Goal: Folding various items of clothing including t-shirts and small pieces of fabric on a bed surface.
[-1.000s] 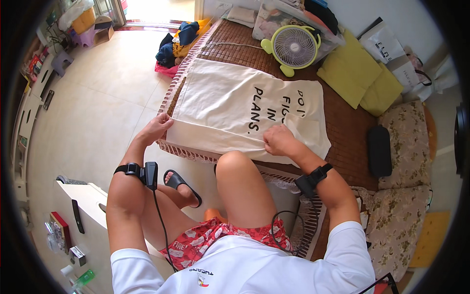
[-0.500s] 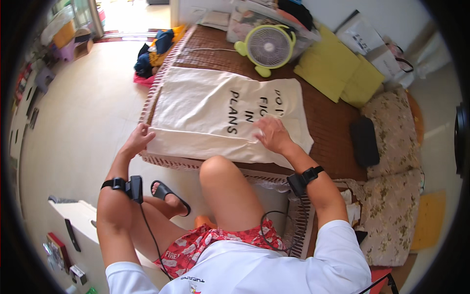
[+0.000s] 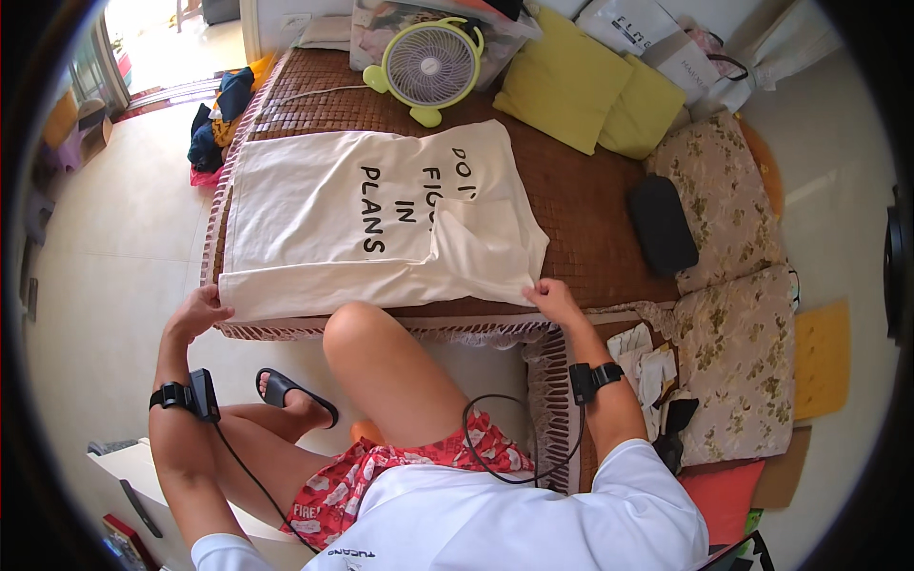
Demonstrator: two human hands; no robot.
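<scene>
My 2 bare hands hold a cream shirt (image 3: 305,209) spread on a brown mat (image 3: 600,214). The landmark is the green fan (image 3: 428,65): the shirt lies just on my side of it, long axis running from left of the fan to right of it, across my front. Black lettering covers the shirt's middle, partly hidden by a rumpled flap.

My left hand (image 3: 198,312) is left of the fan and on my side of it, fingertips pinched on the shirt's corner there. My right hand (image 3: 555,302) is right of the fan, also on my side, thumb and finger closed on the opposite corner. So the hands are well apart, at the 2 ends of the edge farthest from the fan, and the shirt's bulk lies between them and the fan. A long plain strip along that edge looks folded over toward the fan. The right hand is nearer the fan.
</scene>
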